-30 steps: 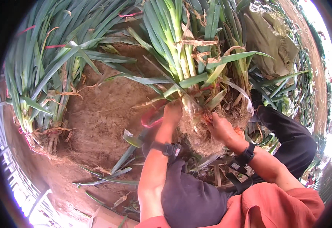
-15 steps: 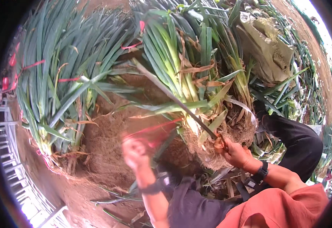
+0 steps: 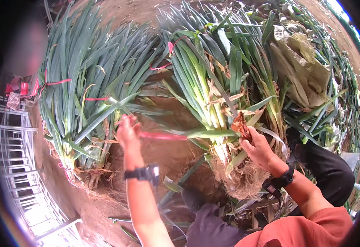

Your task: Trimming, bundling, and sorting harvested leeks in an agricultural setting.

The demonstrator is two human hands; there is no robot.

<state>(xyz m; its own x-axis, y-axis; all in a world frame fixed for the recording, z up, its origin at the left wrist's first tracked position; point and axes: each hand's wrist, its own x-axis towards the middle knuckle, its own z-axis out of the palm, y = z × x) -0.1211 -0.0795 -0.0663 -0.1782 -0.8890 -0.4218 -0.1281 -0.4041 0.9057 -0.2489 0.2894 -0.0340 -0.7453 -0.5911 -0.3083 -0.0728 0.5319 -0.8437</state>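
A bundle of leeks (image 3: 188,88) stands before me, roots down, beside more leeks on its right. From this bundle a red plastic tie (image 3: 165,136) runs taut to the left. My left hand (image 3: 128,132), slightly blurred, is closed on the tie's end, in front of the left-hand bundles. My right hand (image 3: 260,148) grips a long knife (image 3: 219,86) by its brown, wrapped-looking handle. The blade slants up and left across the leeks. Roots with soil (image 3: 241,179) hang below that hand, and the lower stems are partly hidden behind loose leaves.
Tied leek bundles (image 3: 81,90) with red ties stand at the left. A tan sack (image 3: 301,70) lies at the far right among many leeks. White metal racks (image 3: 17,164) line the left edge. My bent knee (image 3: 328,168) is at the right; cut leaves litter the soil.
My left hand has moved left and up, drawing the tie out further. My right hand keeps the knife, whose blade now stands steeper over the leeks. The view has shifted slightly.
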